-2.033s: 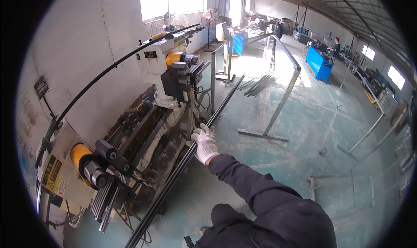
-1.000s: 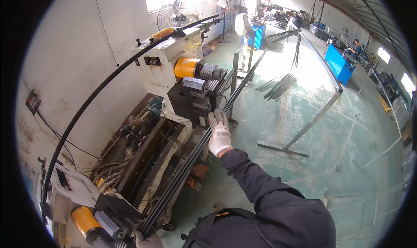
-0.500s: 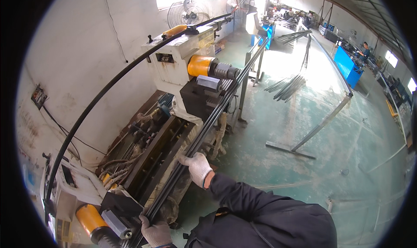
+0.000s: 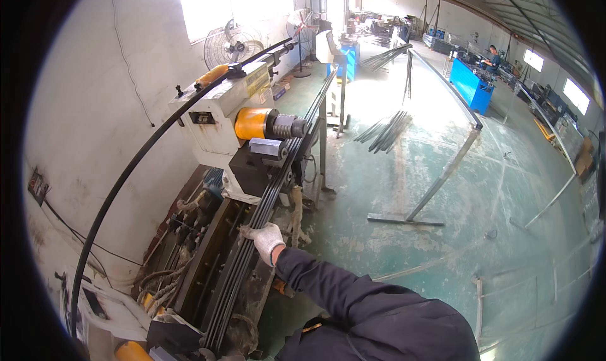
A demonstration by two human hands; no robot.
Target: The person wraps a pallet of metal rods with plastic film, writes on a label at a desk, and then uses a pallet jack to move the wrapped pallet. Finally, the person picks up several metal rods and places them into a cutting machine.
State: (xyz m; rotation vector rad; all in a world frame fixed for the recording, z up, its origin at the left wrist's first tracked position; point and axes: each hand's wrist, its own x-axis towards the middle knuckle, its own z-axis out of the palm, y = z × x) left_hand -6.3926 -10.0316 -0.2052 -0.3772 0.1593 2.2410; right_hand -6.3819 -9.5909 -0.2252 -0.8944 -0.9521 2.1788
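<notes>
A bundle of long, thin dark metal rods point(image 4: 235, 266) runs slantwise from the lower edge up past the machine's right side. My right hand point(image 4: 265, 240), in a pale work glove, is closed round the bundle about midway along its near stretch. Its thumb side lies across the rods, and some fingers are hidden beneath. Only a pale scrap of my left hand point(image 4: 232, 356) shows at the lower edge beside the rods, its fingers not readable. The white machine point(image 4: 205, 132) bears an orange cylinder point(image 4: 252, 123) with a ribbed grey end close to the rods.
A thick black hose point(image 4: 120, 193) arches over the machine. Rods hang and lie fanned on a metal stand point(image 4: 445, 171) to the right. Farther off are a fan point(image 4: 233, 47), a blue workbench point(image 4: 470, 86) and a person point(image 4: 493, 58) beside it.
The view has shifted, so the machine sits lower and farther left. My right hand stays on the rods, nearer the upper machine head; my left hand has dropped almost out of view.
</notes>
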